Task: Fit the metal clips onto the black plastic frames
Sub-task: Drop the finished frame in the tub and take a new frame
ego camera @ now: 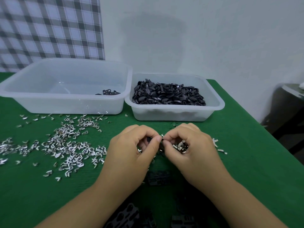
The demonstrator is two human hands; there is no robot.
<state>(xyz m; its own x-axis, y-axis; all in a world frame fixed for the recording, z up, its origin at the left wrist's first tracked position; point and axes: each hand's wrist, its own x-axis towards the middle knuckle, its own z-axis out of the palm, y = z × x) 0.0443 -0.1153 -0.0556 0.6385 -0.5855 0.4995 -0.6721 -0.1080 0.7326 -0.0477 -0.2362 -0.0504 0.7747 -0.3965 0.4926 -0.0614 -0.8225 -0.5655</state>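
The left hand and right hand meet fingertip to fingertip over the near middle of the green table, pinching a small black frame between them; the right also cups metal clips in its curled fingers. The frame is mostly hidden, so its long axis cannot be told

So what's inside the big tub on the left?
Only a small clump of black frames shows inside the big tub, near its right front corner. The tub's cloudy front wall hides whatever lies low against it.
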